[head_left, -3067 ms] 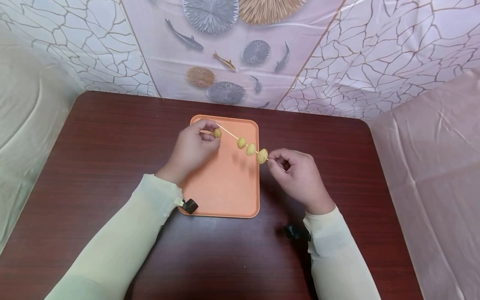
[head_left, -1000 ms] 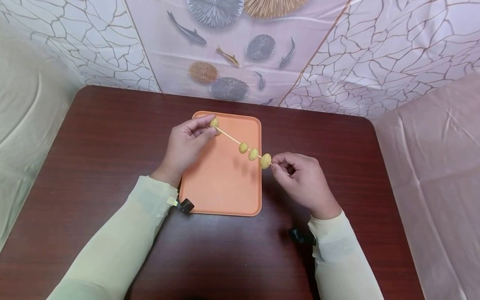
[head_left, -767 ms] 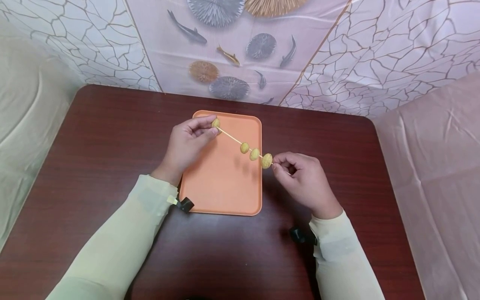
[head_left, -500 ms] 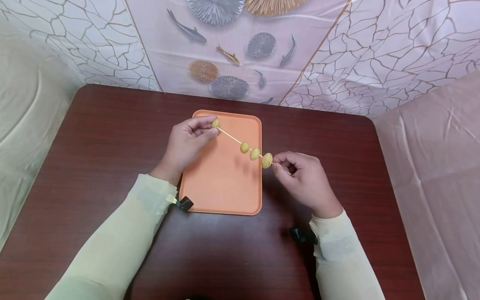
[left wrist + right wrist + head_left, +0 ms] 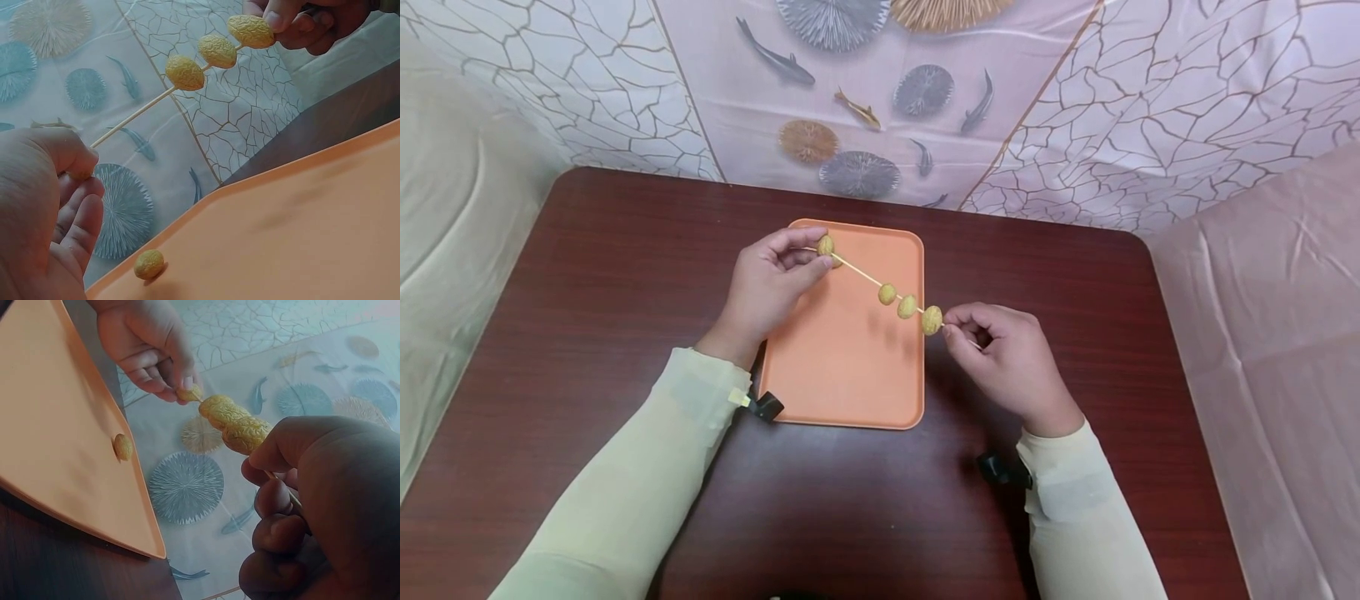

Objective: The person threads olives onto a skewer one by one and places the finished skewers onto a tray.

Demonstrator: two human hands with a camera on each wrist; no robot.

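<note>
A thin wooden skewer (image 5: 860,272) slants in the air over the tray (image 5: 842,375). Three yellow, wrinkled oval pieces (image 5: 907,307) sit on it towards the right end. My right hand (image 5: 1007,358) pinches the skewer just beyond the outermost of these. At the other end, my left hand (image 5: 763,279) pinches a similar yellow oval (image 5: 825,245) between thumb and forefinger. The skewer meets this oval, and a bit of stick appears to show past it. Another loose yellow oval (image 5: 149,264) lies on the tray, below the left hand; in the head view it is mostly hidden.
The orange, low-rimmed tray stands on a dark red-brown table (image 5: 647,275). Patterned cloth (image 5: 865,100) hangs behind the table's back edge, with plain cloth (image 5: 1262,333) at the sides. Small black cameras (image 5: 766,407) are strapped at the wrists.
Three seconds ago the skewer's far end showed bare beside my left fingertips; now an oval is there between them. During the last half second, my left hand drew slightly left. The right grip stays.
</note>
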